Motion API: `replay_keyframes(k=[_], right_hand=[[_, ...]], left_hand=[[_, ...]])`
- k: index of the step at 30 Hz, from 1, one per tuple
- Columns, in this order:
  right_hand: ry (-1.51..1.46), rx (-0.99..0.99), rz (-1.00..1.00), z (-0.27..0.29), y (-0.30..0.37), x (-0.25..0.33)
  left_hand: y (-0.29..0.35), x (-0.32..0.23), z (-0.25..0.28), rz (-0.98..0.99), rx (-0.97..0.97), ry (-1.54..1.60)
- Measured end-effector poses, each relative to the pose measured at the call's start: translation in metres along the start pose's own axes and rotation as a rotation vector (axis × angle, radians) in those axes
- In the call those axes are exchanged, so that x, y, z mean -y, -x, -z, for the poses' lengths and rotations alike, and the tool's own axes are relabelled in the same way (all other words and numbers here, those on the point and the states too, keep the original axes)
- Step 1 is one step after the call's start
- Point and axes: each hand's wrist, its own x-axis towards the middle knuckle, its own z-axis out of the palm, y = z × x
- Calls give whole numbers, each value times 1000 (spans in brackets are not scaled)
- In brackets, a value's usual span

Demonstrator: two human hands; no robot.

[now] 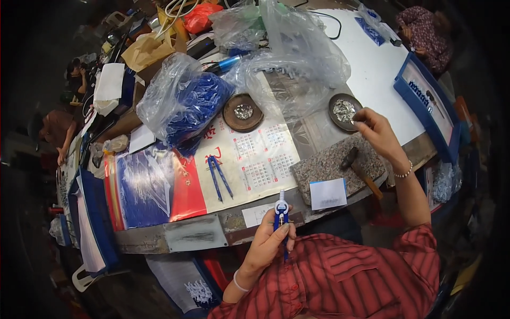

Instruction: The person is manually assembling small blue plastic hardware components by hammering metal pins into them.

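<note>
My left hand (268,237) grips a blue compass (281,215). My right hand (379,134) is pinched, a dish (340,125) of metal pieces (344,110) at its fingertips; whether on one, I can't tell

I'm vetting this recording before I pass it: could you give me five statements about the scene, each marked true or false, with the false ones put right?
1. The left hand holds a compass. True.
2. The right hand is at the left dish. False: it is by the right dish.
3. A second compass lies on the calendar. True.
4. The hammer lies on the calendar. False: it lies on the stone slab.
5. Both dishes hold metal bits. True.
</note>
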Motion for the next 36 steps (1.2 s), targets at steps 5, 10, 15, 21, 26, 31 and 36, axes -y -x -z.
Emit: replay_keyframes(k=[5, 10, 15, 21, 26, 31, 36], right_hand=[[417, -129, 80, 22, -30, -56], [631, -105, 148, 9, -49, -60], [806, -103, 163, -3, -62, -75], [820, -147, 200, -1, -73, -86], [582, -217, 176, 4, -71, -80], [331, -156, -50, 10, -65, -64], [142, -133, -37, 14, -58, -65]], left_hand=[[-4, 1, 3, 2, 30, 9], [-5, 0, 0, -5, 12, 17], [-8, 2, -2, 5, -10, 13], [-8, 4, -3, 2, 1, 40], [-10, 6, -1, 0, 3, 12], [-10, 7, -3, 10, -1, -2], [-11, 7, -5, 28, -16, -7]])
